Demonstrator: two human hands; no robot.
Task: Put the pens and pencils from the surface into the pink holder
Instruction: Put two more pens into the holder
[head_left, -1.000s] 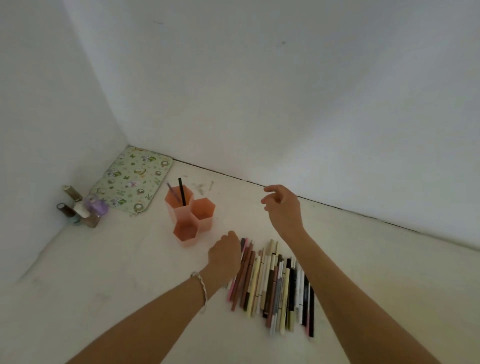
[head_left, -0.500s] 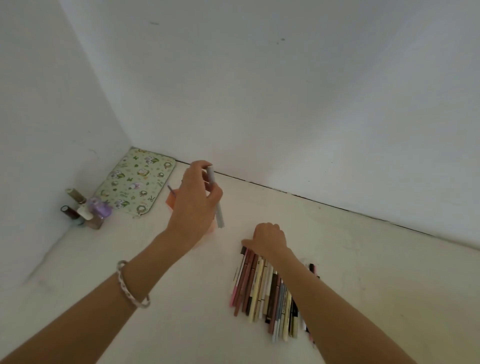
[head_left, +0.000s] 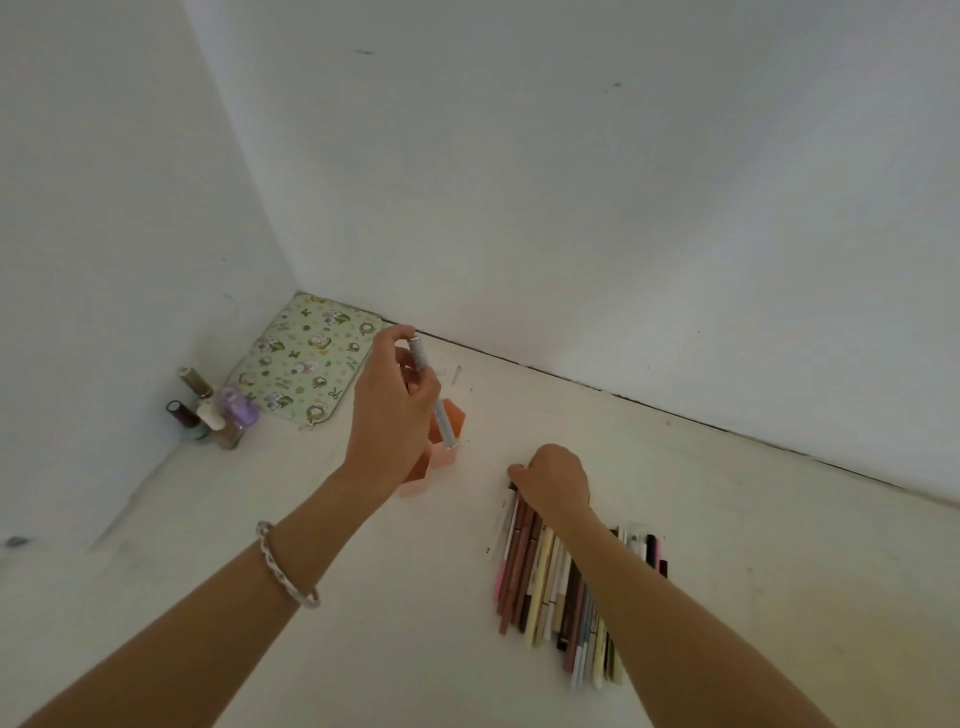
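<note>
My left hand (head_left: 392, 410) holds a grey pen (head_left: 434, 400) nearly upright, its lower tip over the pink hexagon holder (head_left: 451, 418), which my hand mostly hides. My right hand (head_left: 553, 478) rests knuckles-up on the far ends of a row of several pens and pencils (head_left: 550, 587) lying side by side on the white surface; its fingers curl down onto them, and whether they grip one is hidden.
A green patterned mat (head_left: 304, 364) lies in the corner by the walls. Several small nail-polish bottles (head_left: 213, 410) stand against the left wall. The white walls close off the left and back sides.
My left hand lifted a grey pen from the row and carried it up over the holder. My right hand came down from the air onto the row's far ends.
</note>
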